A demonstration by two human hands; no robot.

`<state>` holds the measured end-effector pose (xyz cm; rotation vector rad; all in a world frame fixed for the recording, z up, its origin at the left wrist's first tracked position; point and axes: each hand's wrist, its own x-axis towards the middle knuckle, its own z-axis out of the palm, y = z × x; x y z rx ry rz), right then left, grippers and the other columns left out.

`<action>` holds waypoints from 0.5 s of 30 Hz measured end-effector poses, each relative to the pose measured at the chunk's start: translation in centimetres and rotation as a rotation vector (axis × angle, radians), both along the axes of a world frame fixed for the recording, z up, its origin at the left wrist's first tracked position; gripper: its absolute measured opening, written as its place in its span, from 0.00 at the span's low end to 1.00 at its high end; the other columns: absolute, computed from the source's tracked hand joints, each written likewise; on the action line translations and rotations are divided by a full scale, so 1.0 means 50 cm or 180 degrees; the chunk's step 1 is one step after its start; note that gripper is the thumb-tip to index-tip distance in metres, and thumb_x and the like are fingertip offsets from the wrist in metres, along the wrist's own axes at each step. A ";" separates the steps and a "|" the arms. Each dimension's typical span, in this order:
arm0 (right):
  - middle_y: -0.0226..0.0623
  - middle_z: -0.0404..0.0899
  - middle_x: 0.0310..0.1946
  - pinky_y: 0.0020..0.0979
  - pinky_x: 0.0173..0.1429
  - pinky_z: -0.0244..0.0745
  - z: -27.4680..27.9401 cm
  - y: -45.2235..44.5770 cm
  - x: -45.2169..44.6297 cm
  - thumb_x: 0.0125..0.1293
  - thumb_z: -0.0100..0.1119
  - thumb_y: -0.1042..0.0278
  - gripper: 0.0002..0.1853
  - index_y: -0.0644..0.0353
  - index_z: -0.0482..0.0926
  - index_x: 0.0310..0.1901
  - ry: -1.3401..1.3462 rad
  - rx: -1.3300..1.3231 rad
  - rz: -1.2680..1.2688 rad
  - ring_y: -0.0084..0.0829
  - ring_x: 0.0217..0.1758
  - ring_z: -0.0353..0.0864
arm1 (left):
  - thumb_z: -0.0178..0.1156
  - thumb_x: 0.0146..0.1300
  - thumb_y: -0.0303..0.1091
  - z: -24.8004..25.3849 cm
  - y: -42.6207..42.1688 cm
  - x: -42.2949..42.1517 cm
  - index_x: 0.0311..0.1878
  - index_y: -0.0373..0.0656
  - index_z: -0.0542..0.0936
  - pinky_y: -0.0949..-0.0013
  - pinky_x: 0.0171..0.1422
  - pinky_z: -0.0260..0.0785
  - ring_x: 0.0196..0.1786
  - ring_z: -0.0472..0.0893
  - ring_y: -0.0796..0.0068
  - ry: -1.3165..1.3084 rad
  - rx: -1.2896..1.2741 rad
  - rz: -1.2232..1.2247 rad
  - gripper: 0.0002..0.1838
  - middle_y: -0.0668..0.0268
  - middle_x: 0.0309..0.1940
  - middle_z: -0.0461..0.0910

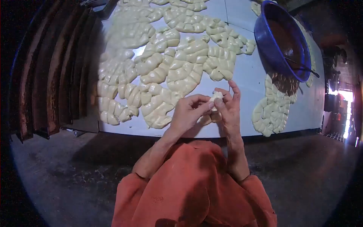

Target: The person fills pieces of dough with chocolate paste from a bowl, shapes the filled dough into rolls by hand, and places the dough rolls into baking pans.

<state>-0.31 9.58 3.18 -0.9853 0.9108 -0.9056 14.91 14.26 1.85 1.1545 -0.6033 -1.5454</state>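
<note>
My left hand (189, 111) is closed, thumb and fingertips pinching a small piece of pale dough (216, 96). My right hand (230, 111) grips the same piece from the other side, with its outer fingers raised. Below the hands, another bit of dough (206, 120) lies partly hidden near the table's front edge. Glossy, lumpy sheets of cream-coloured dough (185, 72) spread across the table to the left and beyond my hands. One sheet (157, 106) lies just left of my left hand.
A blue basin (261, 32) of brown liquid stands at the back right, a dark utensil handle (312, 72) jutting over its rim. More dough (270, 109) lies in front of it. Stacked rusty metal trays (53, 75) rise left of the white table (242, 98).
</note>
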 end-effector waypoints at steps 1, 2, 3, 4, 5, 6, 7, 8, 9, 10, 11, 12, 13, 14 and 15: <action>0.39 0.70 0.56 0.30 0.62 0.74 -0.001 -0.008 -0.017 0.69 0.65 0.71 0.34 0.58 0.61 0.73 0.0290 -0.0065 0.0145 0.30 0.60 0.73 | 0.67 0.68 0.31 0.010 -0.001 0.003 0.49 0.32 0.84 0.75 0.47 0.74 0.41 0.82 0.81 -0.0427 -0.0085 -0.0085 0.12 0.66 0.39 0.86; 0.39 0.70 0.56 0.30 0.62 0.74 -0.002 -0.018 -0.039 0.69 0.65 0.71 0.34 0.58 0.61 0.73 0.0277 -0.0075 0.0111 0.30 0.60 0.73 | 0.67 0.68 0.31 0.012 -0.003 0.004 0.49 0.32 0.84 0.75 0.47 0.74 0.41 0.82 0.81 -0.0441 -0.0098 -0.0118 0.12 0.66 0.39 0.86; 0.37 0.70 0.57 0.30 0.61 0.74 -0.004 -0.028 -0.063 0.68 0.66 0.70 0.27 0.60 0.68 0.66 0.0423 -0.0091 0.0533 0.29 0.60 0.73 | 0.66 0.69 0.32 0.013 -0.006 0.004 0.50 0.32 0.84 0.75 0.47 0.74 0.41 0.82 0.81 -0.0641 -0.0148 -0.0317 0.13 0.66 0.39 0.86; 0.36 0.69 0.57 0.30 0.60 0.75 -0.007 -0.036 -0.080 0.67 0.67 0.70 0.21 0.62 0.76 0.60 0.0575 -0.0110 0.0953 0.28 0.59 0.73 | 0.66 0.69 0.32 0.015 -0.009 0.001 0.50 0.32 0.84 0.75 0.47 0.75 0.41 0.82 0.81 -0.0838 -0.0203 -0.0517 0.13 0.66 0.38 0.86; 0.32 0.72 0.54 0.30 0.60 0.75 -0.015 -0.038 -0.087 0.65 0.68 0.73 0.12 0.63 0.82 0.49 0.0476 -0.0239 0.0774 0.25 0.56 0.74 | 0.64 0.70 0.33 0.023 -0.014 -0.004 0.50 0.33 0.84 0.74 0.48 0.75 0.42 0.82 0.81 -0.0940 -0.0288 -0.0526 0.13 0.66 0.39 0.86; 0.32 0.72 0.54 0.30 0.60 0.75 -0.023 -0.043 -0.096 0.65 0.68 0.73 0.12 0.63 0.82 0.49 0.0478 -0.0267 0.0725 0.25 0.56 0.74 | 0.64 0.70 0.33 0.021 -0.019 -0.012 0.50 0.33 0.84 0.74 0.48 0.75 0.42 0.82 0.81 -0.0944 -0.0325 -0.0568 0.13 0.66 0.39 0.86; 0.32 0.73 0.52 0.29 0.59 0.75 -0.030 -0.049 -0.106 0.64 0.68 0.75 0.13 0.63 0.81 0.51 0.0553 -0.0595 0.0596 0.24 0.55 0.74 | 0.64 0.71 0.34 0.016 -0.024 -0.021 0.52 0.33 0.84 0.75 0.48 0.76 0.42 0.83 0.81 -0.0850 -0.0242 -0.0535 0.14 0.66 0.39 0.86; 0.31 0.74 0.50 0.29 0.58 0.75 -0.032 -0.054 -0.112 0.64 0.68 0.77 0.15 0.62 0.81 0.52 0.0630 -0.0922 0.0476 0.23 0.53 0.75 | 0.63 0.71 0.36 0.013 -0.033 -0.028 0.53 0.34 0.84 0.75 0.47 0.76 0.41 0.83 0.82 -0.0755 -0.0155 -0.0493 0.16 0.65 0.39 0.87; 0.28 0.76 0.46 0.26 0.56 0.74 -0.027 -0.047 -0.109 0.62 0.68 0.80 0.17 0.61 0.80 0.53 0.0261 -0.0230 0.0183 0.21 0.49 0.75 | 0.61 0.73 0.37 0.017 -0.045 -0.030 0.62 0.34 0.79 0.72 0.50 0.77 0.47 0.84 0.75 -0.1028 -0.0213 -0.0679 0.20 0.59 0.45 0.86; 0.28 0.76 0.46 0.26 0.56 0.74 -0.013 -0.052 -0.103 0.62 0.68 0.80 0.17 0.61 0.80 0.53 0.0260 -0.0245 0.0165 0.21 0.49 0.75 | 0.61 0.73 0.37 0.031 -0.057 -0.047 0.62 0.34 0.79 0.72 0.50 0.77 0.47 0.84 0.75 -0.1032 -0.0231 -0.0694 0.20 0.59 0.45 0.86; 0.28 0.76 0.45 0.25 0.55 0.74 0.007 -0.058 -0.096 0.62 0.68 0.81 0.17 0.61 0.79 0.52 0.0420 -0.0421 -0.0073 0.20 0.48 0.76 | 0.60 0.73 0.38 0.050 -0.069 -0.070 0.66 0.34 0.74 0.69 0.52 0.77 0.52 0.84 0.69 -0.1397 -0.0569 -0.0190 0.24 0.55 0.50 0.84; 0.28 0.77 0.44 0.24 0.53 0.75 0.017 -0.066 -0.094 0.62 0.68 0.82 0.17 0.62 0.78 0.52 0.0572 -0.0592 -0.0301 0.20 0.47 0.76 | 0.59 0.74 0.39 0.061 -0.081 -0.091 0.71 0.35 0.69 0.66 0.54 0.77 0.56 0.83 0.64 -0.1758 -0.0903 0.0331 0.28 0.51 0.56 0.82; 0.29 0.79 0.43 0.25 0.52 0.77 0.007 -0.073 -0.105 0.61 0.69 0.84 0.17 0.64 0.78 0.50 0.0519 -0.0613 -0.0258 0.20 0.45 0.78 | 0.58 0.74 0.43 0.053 -0.094 -0.109 0.75 0.36 0.62 0.61 0.58 0.76 0.62 0.80 0.56 -0.1905 -0.1157 0.0431 0.34 0.46 0.63 0.76; 0.29 0.79 0.43 0.25 0.52 0.77 0.007 -0.074 -0.110 0.61 0.69 0.84 0.17 0.64 0.78 0.50 0.0499 -0.0616 -0.0245 0.20 0.45 0.78 | 0.59 0.72 0.50 0.043 -0.115 -0.127 0.73 0.34 0.65 0.60 0.59 0.76 0.62 0.80 0.56 -0.2107 -0.1639 0.0679 0.36 0.45 0.64 0.75; 0.30 0.80 0.43 0.26 0.52 0.78 0.014 -0.075 -0.112 0.61 0.69 0.84 0.16 0.65 0.77 0.50 -0.0004 -0.0330 -0.0258 0.21 0.45 0.79 | 0.59 0.72 0.54 0.047 -0.128 -0.151 0.73 0.33 0.66 0.61 0.59 0.76 0.62 0.81 0.57 -0.1911 -0.1899 0.0757 0.38 0.45 0.63 0.76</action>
